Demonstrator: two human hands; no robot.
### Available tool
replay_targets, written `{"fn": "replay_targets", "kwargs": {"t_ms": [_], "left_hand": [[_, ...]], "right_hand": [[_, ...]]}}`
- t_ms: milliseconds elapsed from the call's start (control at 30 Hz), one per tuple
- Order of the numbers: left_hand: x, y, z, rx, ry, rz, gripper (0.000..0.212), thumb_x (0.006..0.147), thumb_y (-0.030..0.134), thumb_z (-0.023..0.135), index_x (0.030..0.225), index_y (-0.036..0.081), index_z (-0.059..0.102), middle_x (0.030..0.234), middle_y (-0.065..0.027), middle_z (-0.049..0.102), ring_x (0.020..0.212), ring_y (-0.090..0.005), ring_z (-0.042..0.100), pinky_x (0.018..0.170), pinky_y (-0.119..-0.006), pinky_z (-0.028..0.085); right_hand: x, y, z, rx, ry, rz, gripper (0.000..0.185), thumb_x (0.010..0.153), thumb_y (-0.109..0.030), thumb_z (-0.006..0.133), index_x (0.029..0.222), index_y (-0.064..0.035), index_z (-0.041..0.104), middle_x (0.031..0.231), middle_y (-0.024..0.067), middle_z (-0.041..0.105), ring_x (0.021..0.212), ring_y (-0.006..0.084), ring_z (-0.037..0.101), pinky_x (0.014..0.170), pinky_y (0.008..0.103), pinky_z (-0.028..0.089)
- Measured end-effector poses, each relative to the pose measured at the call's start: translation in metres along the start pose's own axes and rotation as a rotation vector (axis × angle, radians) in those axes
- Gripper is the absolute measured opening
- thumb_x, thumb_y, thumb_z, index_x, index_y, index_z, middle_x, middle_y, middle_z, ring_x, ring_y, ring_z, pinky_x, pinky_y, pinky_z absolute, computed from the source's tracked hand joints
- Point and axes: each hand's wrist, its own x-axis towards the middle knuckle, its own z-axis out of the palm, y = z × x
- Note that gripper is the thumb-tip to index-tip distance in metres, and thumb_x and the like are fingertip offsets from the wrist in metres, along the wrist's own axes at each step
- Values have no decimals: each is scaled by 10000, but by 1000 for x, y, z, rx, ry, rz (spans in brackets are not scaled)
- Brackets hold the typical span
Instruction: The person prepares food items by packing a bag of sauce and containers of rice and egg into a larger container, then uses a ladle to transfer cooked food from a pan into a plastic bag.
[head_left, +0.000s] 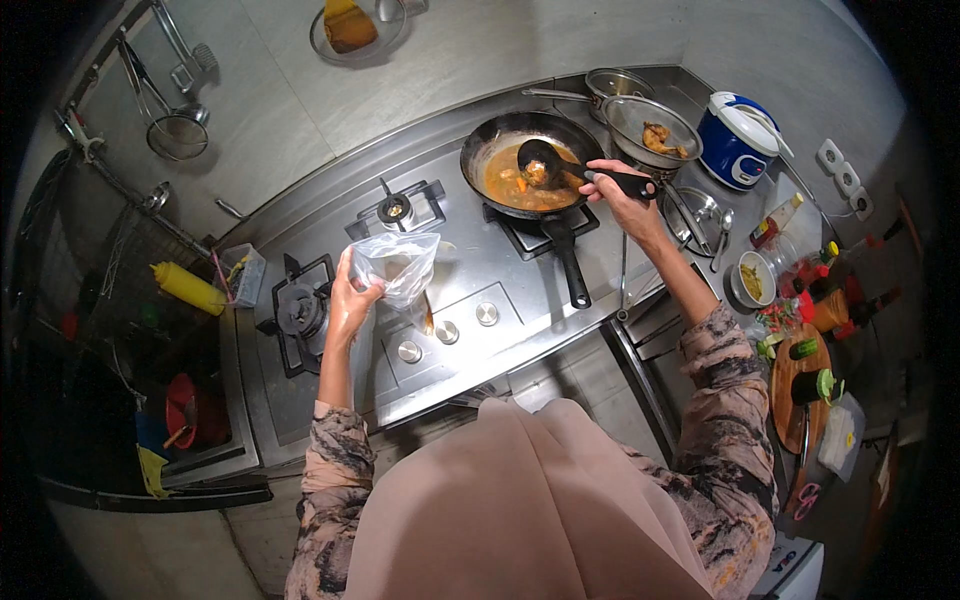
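My right hand (619, 196) grips the handle of a black ladle (546, 159). The ladle's bowl is over the black frying pan (478, 142) and holds a chunk of food in sauce. Orange-brown sauce (517, 187) with carrot pieces and other chunks lies in the pan, which sits on a burner with its handle (568, 259) towards me. In my left hand (354, 292) is a clear plastic bag (401, 262), its mouth spread apart above the steel stove top. What the bag contains is hard to make out.
Right of the pan, a strainer (619, 120) with a fried piece rests on a pot. Beyond it stands a blue-and-white rice cooker (739, 146). Sauce bottles, a small bowl (752, 279) and a wooden board (787, 382) line the right side. A yellow squeeze bottle (187, 287) is at left by the sink.
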Motion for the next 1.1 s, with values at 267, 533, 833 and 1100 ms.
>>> {"fn": "replay_targets", "kwargs": {"t_ms": [267,533,833,1100], "left_hand": [[0,-5,-2,49,17,42,759,658,-28,598,1316,-31,220,1226,-122,393,893,-166,495,695,-269,488],[-1,3,3,14,8,39,755,659,-27,598,1312,-39,220,1212,-135,393,886,-168,500,687,-265,489],[-2,4,3,28,27,24,757,654,4,612,1308,-43,233,1209,-139,396,894,-174,492,701,-262,477],[4,15,12,95,32,38,767,631,25,625,1301,-47,256,1227,-115,397,885,-160,468,728,-264,456]], "right_hand": [[2,12,-5,127,75,33,209,831,-89,486,988,31,556,747,95,626,659,116,608,604,220,494],[-6,17,28,-48,-113,-154,202,801,-101,535,965,7,585,748,97,625,663,113,595,614,218,484],[3,16,34,303,-29,117,224,831,-49,440,1002,65,530,778,136,625,698,145,617,638,220,499],[-5,18,8,567,146,195,220,812,-82,467,969,68,507,855,145,580,747,227,631,628,248,514]]}}
